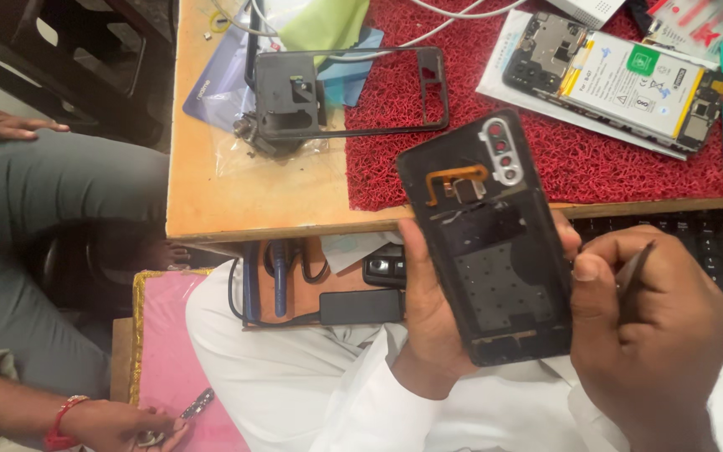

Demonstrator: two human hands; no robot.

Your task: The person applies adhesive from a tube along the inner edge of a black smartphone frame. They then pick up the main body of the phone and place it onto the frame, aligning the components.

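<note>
Head view, looking down past a wooden desk edge [294,224] to the lap.

Held item: black phone back cover [487,243], inner face up, orange flex cable and silver camera surround near its top; it hangs over the desk's front edge. Left hand [428,318] clamped along its left side, fingertips showing at the right edge. Right hand [654,326] closed around thin dark tweezers [633,269], tip just beside the cover's right edge.

Surroundings: red mat [546,159] behind the cover; on it an opened phone with battery [621,79]. Black phone frame [345,92] lies straddling the mat's left edge, over a clear bag. Keyboard [713,243] sits under the desk edge, right. Charger block [361,305] lies in the tray below.

Other persons: a co-worker's hand [119,427] at lower left, on a pink board [177,351]; another hand [2,130] rests at far left.

Room: bare wood left of the mat.
</note>
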